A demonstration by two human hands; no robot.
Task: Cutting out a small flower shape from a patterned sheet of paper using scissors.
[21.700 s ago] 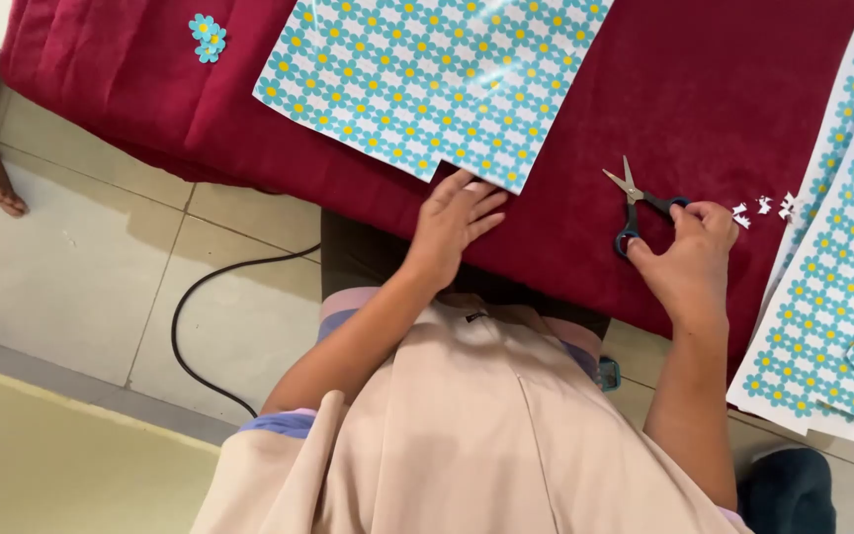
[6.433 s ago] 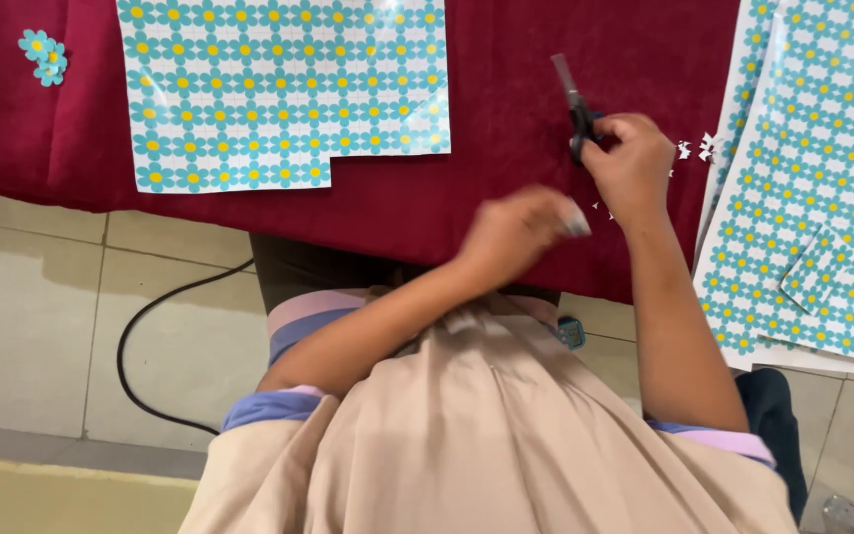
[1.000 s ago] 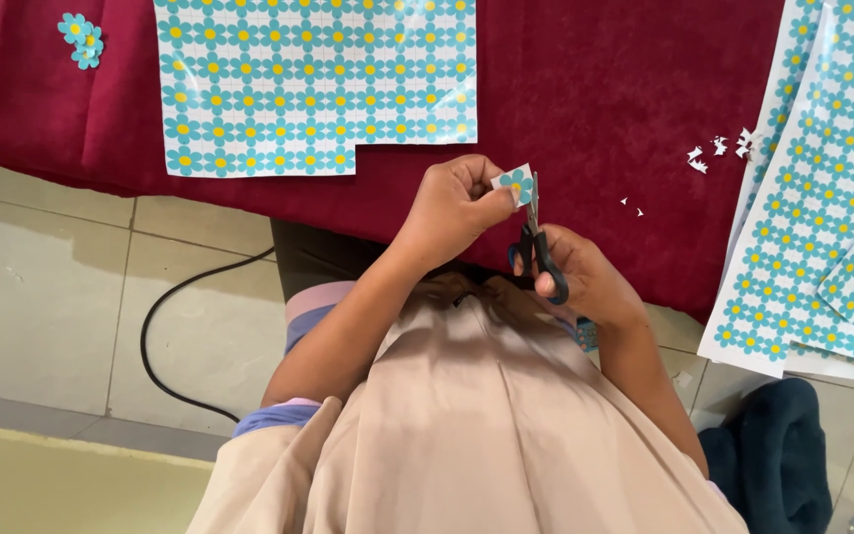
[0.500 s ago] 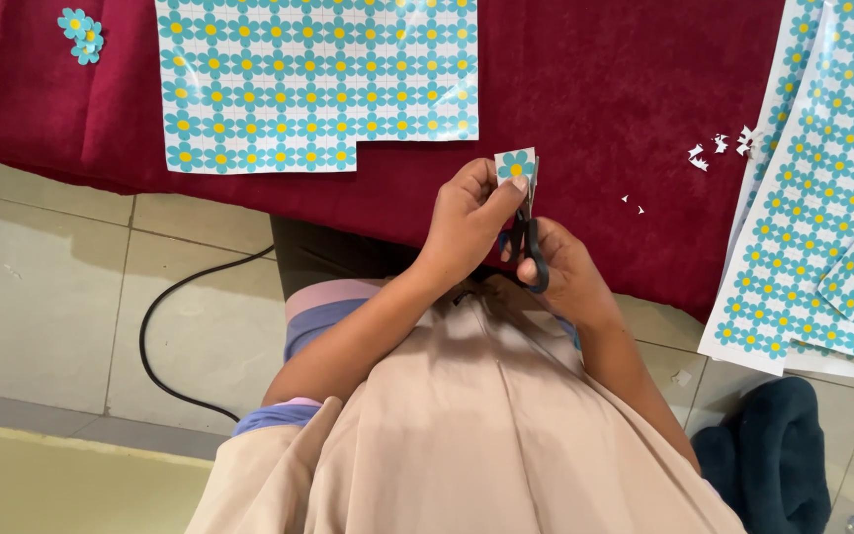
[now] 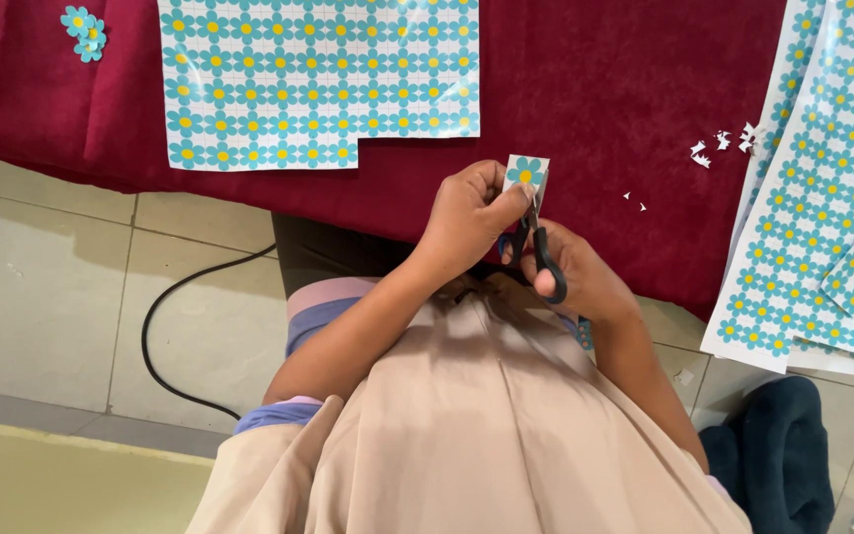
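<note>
Both hands have drawn a little closer together than half a second ago, and the scissors now stand more upright against the paper. The left hand [image 5: 467,213] pinches a small square flower cutout [image 5: 526,171] between thumb and fingers, holding it up over the near edge of the dark red cloth [image 5: 585,89]. The right hand [image 5: 585,282] is closed through the black handles of the scissors [image 5: 538,247], whose blades run up along the right side of the cutout; whether they bite into it I cannot tell. On the cloth beyond lies a large flower-print sheet [image 5: 318,79] with a stepped lower edge. A stack of the same printed sheets [image 5: 822,198] lies to the right, white paper scraps [image 5: 724,143] beside it. Finished flower cutouts [image 5: 83,30] sit at the far left. A black cable [image 5: 165,326] curls on the tiled floor.
</note>
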